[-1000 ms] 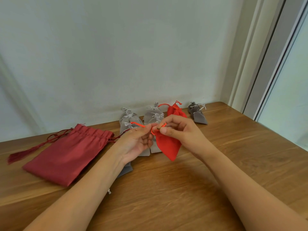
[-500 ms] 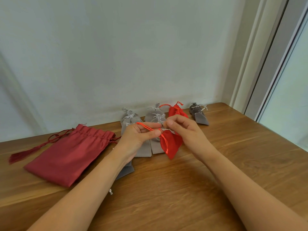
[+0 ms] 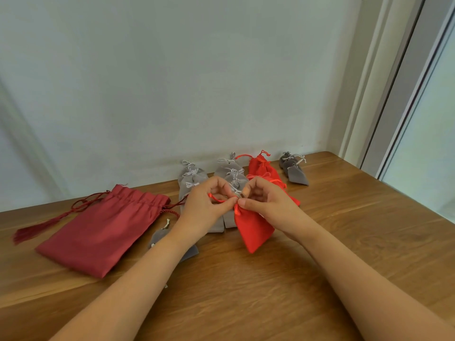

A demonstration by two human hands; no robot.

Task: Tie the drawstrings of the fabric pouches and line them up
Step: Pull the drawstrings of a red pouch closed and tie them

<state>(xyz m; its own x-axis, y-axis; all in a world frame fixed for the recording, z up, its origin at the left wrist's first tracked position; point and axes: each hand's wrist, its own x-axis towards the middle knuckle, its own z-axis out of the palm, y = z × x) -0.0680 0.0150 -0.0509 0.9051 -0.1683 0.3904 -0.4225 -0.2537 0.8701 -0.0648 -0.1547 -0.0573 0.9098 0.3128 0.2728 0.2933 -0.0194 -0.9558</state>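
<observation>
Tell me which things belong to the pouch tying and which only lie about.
Job: left hand, right hand, small red pouch, its drawstring, grey pouches in rows, red pouches behind, dark grey pouches, maroon pouch, loose grey pouch.
Just there: table, window frame.

The brown wooden desk point(image 3: 246, 303) carried a large dark-red fabric drawstring pouch point(image 3: 103, 232) toward its left edge. Along its back edge lay light-grey velvet pouches point(image 3: 192, 178), bright-red fabric pouches point(image 3: 261, 168) and, nearest the back right corner, dark-grey pouches point(image 3: 295, 171).
</observation>
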